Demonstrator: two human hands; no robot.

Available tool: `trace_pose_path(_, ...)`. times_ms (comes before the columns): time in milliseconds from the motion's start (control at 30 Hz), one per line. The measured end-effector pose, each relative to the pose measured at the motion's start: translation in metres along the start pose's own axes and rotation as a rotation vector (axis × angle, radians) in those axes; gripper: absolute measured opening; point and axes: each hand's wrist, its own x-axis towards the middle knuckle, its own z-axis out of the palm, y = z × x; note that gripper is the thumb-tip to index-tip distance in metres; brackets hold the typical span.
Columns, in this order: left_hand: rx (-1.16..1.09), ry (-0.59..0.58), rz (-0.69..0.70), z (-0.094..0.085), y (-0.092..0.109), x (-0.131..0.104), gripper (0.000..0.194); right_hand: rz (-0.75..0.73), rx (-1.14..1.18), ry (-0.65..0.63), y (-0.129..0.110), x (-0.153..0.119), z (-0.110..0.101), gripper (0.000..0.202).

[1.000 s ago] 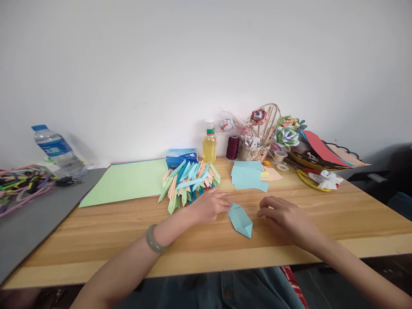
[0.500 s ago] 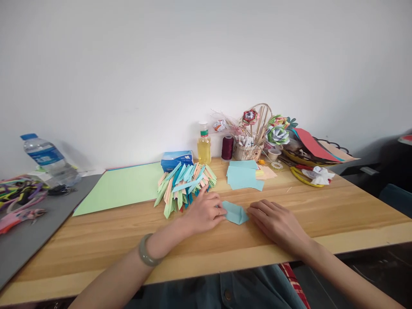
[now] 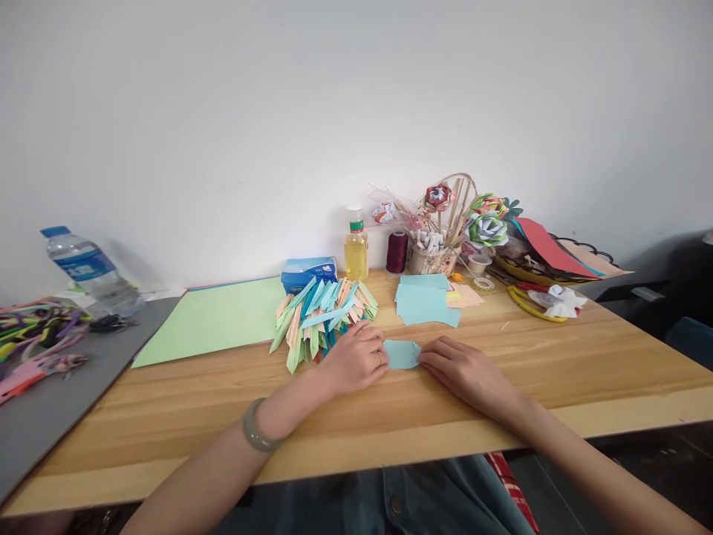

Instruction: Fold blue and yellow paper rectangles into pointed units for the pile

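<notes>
Now | left fingers (image 3: 376, 349), right fingers (image 3: 437, 357): gripping blue paper (image 3: 402, 355) | bottle (image 3: 356, 244): yellow liquid (image 3: 356, 262) | basket (image 3: 433, 262): sticks (image 3: 456, 204)

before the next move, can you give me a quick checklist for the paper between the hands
1. Left hand at the left end of the blue paper: ok, fingers touch it.
2. Right hand at the right end: ok, fingertips meet its edge.
3. Loose blue sheets apart from it: ok, they lie farther back.
4. Left hand free of the folded strips: cannot tell, it borders them in view.
5. Creases sharp: cannot tell, too small.
</notes>
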Motion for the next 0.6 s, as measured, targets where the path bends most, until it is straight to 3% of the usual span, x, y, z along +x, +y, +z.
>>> trace_pose_path(300, -0.115, 0.055, -0.080, 0.000, -0.002, 0.002, 0.013, 0.070, 0.082, 0.008, 0.006, -0.002, 0.000, 0.025)
trace_pose_path(600, -0.075, 0.075, -0.046, 0.003, 0.006, 0.006, 0.017, 0.152, 0.200, 0.036, 0.011, -0.009, 0.004, 0.020)
